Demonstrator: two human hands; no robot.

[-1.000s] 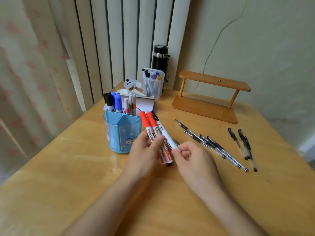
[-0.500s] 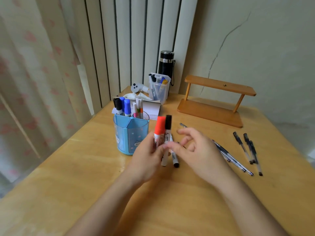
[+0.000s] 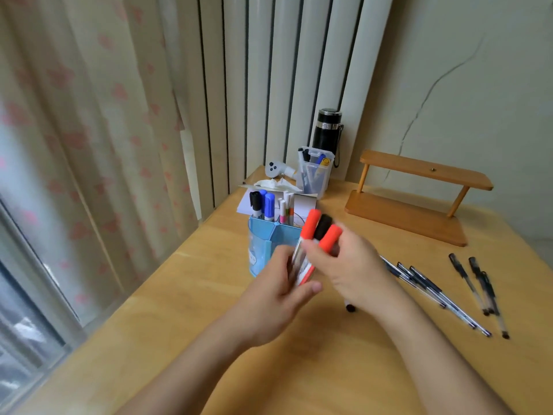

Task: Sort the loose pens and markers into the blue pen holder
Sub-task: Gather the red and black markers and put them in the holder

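Note:
A bundle of three markers [image 3: 317, 232], two with red caps and one with a black cap, is held upright just right of the blue pen holder [image 3: 264, 250]. My left hand [image 3: 279, 290] grips the lower barrels. My right hand [image 3: 351, 269] pinches the upper barrels below the caps. The holder has black, blue and thin white markers [image 3: 270, 205] standing in its back compartments. One black-tipped marker [image 3: 349, 307] lies on the table, mostly hidden under my right wrist. Several loose black pens [image 3: 434, 287] lie to the right on the table.
A wooden two-tier stand [image 3: 416, 199] sits at the back right. A clear box of pens [image 3: 314, 172], a black flask [image 3: 327, 130], a white controller [image 3: 276, 169] and papers [image 3: 302, 202] crowd the back corner. A curtain hangs along the left table edge.
The bundle has risen and tilted its caps up toward the holder. My right hand closed onto it from the right. One marker stayed lying on the table.

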